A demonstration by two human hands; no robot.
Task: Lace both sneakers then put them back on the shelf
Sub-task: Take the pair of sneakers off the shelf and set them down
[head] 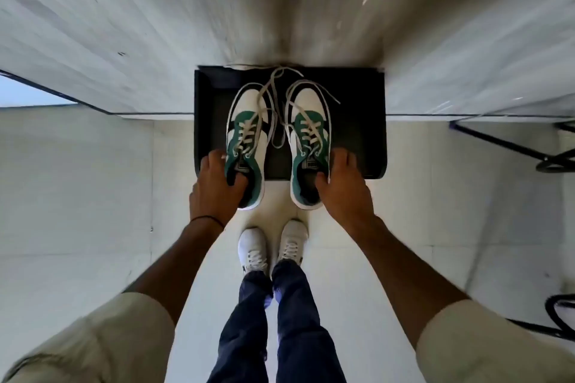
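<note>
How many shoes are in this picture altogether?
4. A green-and-white sneaker is held by the left hand, its mate by the right hand, both over a black shelf. Two white shoes are on the person's feet.

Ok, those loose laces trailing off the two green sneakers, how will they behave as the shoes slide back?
The laces look soft and floppy, lying in limp crossed loops, so they will probably drag and tangle. They likely weigh almost nothing. Loose ends near the black shelf back edge may snag.
</note>
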